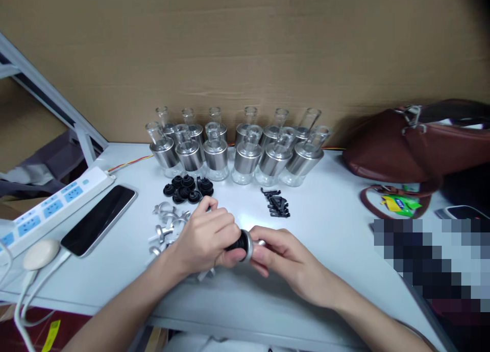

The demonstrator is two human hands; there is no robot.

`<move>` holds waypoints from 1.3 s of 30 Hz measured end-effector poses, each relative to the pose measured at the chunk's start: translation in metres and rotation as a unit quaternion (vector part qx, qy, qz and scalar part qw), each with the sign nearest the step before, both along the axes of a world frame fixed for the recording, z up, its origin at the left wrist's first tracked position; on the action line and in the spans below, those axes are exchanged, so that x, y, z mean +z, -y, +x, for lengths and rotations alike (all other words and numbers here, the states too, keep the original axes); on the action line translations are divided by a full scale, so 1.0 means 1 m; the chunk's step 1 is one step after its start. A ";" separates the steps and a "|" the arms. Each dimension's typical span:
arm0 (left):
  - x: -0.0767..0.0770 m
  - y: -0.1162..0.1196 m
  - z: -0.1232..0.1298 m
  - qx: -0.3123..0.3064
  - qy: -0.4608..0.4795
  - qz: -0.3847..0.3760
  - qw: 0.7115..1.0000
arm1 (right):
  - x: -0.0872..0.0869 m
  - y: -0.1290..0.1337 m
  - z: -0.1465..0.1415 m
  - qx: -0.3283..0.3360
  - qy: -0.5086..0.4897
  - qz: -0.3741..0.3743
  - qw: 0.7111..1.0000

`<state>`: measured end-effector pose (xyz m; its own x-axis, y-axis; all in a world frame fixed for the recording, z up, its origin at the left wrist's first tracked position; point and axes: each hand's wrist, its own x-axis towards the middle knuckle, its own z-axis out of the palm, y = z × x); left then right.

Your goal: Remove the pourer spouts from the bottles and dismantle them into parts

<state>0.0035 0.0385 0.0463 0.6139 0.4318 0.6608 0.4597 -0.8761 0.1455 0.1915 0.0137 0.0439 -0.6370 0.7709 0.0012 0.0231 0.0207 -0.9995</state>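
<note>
Over the front of the table, my left hand [210, 234] is closed around a black ribbed stopper [238, 242]. Facing it, my right hand [285, 257] pinches a silver metal ring piece [249, 245] with a short stem. Stopper and ring meet end to end between my hands; how far one sits inside the other is hidden by my fingers. Behind my left hand lies a heap of black stoppers [187, 187]. More silver ring pieces [164, 231] are scattered beside my left wrist, some covered by it. A small pile of black plastic parts [278, 205] rests beyond my right hand.
Two rows of glass bottles with metal bands [216, 157] line the back, before a cardboard wall [245, 50]. A power strip [57, 204], a phone [100, 219] and a white puck-shaped object [41, 255] with cables occupy the left. At right sits a brown bag [386, 147].
</note>
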 end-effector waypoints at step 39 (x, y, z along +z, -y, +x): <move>0.010 -0.036 -0.077 0.275 0.033 -0.012 0.961 | 0.001 -0.017 0.008 -0.212 -0.053 -0.054 0.974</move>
